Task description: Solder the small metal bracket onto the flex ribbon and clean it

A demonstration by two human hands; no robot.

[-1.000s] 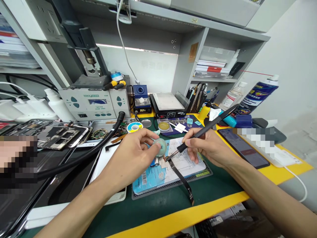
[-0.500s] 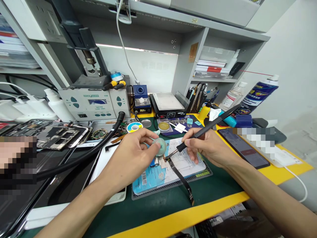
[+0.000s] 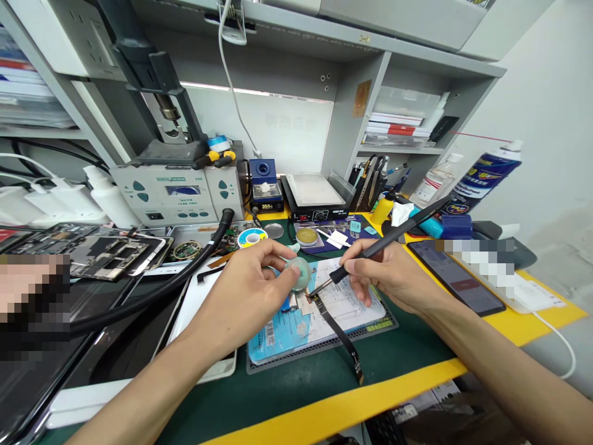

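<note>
My left hand (image 3: pixel 252 281) pinches a small round, translucent green solder dispenser (image 3: pixel 299 274) between thumb and fingers; any wire coming from it is too fine to make out. In my right hand (image 3: pixel 377 272) is a black soldering iron (image 3: pixel 391 241), gripped like a pen and slanting down to the left. Its metal tip is at the upper end of a black flex cable (image 3: pixel 341 337), by a small pale part (image 3: pixel 303 304). The cable trails toward the bench's front edge. Beneath them lies a blue-and-white packet (image 3: pixel 278 346) on a grey perforated pad (image 3: pixel 264 366).
A black hose (image 3: pixel 194 259) crosses the left side over phones and tablet parts. Behind stand a hot-air station (image 3: pixel 180 191), a soldering station (image 3: pixel 265 204) and a hot plate (image 3: pixel 317 191). A tin of flux (image 3: pixel 306 236) sits beyond the packet. On the right lies a phone (image 3: pixel 456 278).
</note>
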